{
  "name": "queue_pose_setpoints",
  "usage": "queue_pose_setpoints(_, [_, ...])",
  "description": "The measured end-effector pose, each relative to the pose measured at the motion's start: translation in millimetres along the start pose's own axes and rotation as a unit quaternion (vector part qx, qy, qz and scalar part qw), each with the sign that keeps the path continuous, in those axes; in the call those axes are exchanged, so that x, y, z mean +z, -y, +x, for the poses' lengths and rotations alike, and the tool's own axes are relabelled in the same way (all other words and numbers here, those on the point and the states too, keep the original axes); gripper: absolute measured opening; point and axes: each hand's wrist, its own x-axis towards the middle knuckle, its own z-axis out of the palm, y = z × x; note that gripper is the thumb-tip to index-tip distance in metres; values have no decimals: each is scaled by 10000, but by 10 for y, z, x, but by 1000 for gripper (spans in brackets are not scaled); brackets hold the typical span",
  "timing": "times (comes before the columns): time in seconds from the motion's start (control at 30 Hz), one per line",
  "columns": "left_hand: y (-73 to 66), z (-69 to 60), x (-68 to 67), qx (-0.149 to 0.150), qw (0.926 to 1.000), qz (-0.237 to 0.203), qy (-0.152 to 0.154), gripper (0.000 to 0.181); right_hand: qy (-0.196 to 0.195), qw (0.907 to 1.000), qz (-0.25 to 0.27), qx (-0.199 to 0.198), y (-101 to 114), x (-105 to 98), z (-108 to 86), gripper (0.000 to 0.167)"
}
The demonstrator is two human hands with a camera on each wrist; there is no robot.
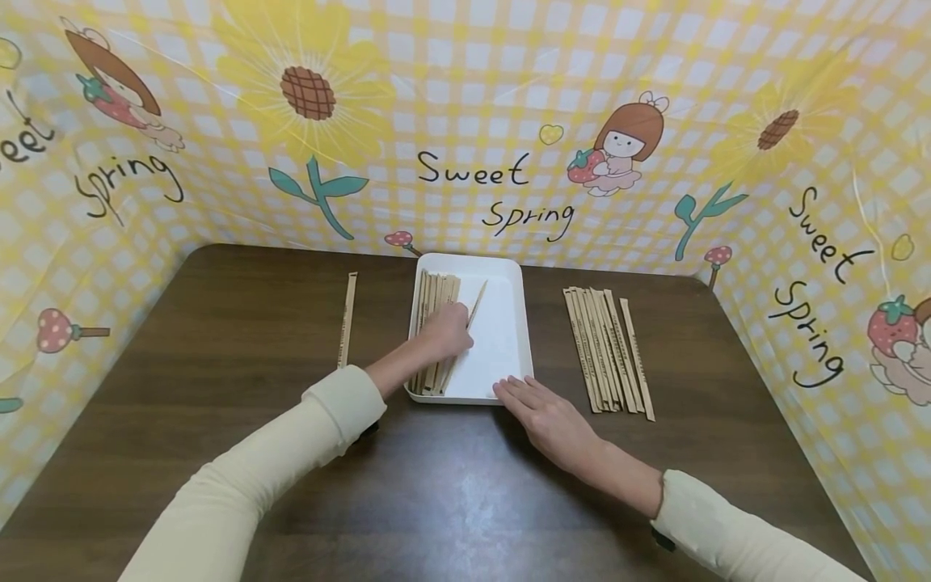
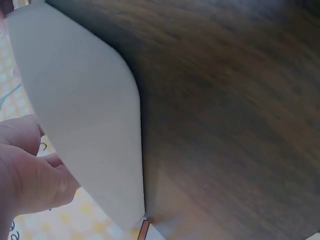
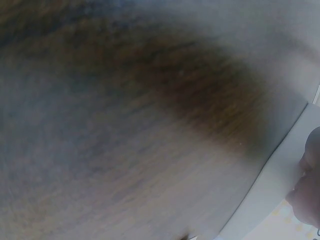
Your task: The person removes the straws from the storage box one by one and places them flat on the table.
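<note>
A white tray (image 1: 502,323) stands at the back middle of the table, with several slim, brown paper-wrapped straws (image 1: 435,295) lying lengthwise along its left side. My left hand (image 1: 445,331) is over them inside the tray, fingers curled, and pinches one paper-wrapped straw (image 1: 478,299) that slants away to the upper right. In the left wrist view the tray wall (image 2: 85,110) hides part of that hand (image 2: 35,180). At the tray's front right corner my right hand (image 1: 549,420) rests its straight fingers on the rim. The right wrist view catches only a bit of it (image 3: 307,187).
To the right of the tray lies a row of several more wrapped straws (image 1: 600,347), one (image 1: 637,360) slightly apart. A single wrapped straw (image 1: 348,319) lies left of the tray, near my left sleeve (image 1: 342,408). Checked yellow cloth (image 1: 465,121) walls the dark table (image 1: 451,501).
</note>
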Motion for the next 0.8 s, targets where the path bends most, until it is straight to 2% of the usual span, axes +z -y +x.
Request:
queue_pose_setpoints(0.17, [28,-1,-93,74,9992,-383,40,48,39,10000,20,2,4,-14,7,55])
queue_pose_setpoints(0.27, [60,-3,-150,132,9981,-598,-29,48,58,10000,41,8,6,-20,9,55])
queue_pose_setpoints(0.37, [98,-17,-204,22,9952,-978,13,46,69,10000,51,19,8,-19,10,54])
queue_pose_setpoints(0.5, [144,-42,-283,-193,9892,-1453,-8,39,87,9999,63,28,4,-10,11,54])
queue_pose_setpoints(0.7, [243,-69,-389,-534,9829,-1745,-243,14,81,9999,84,26,3,-7,8,54])
queue_pose_setpoints(0.77, [291,-76,-423,-611,9778,-1986,-283,3,69,9999,78,30,1,-5,6,54])
queue_pose_setpoints(0.8, [313,-84,-445,-647,9741,-2147,-280,9,64,9999,74,30,-1,-4,5,54])
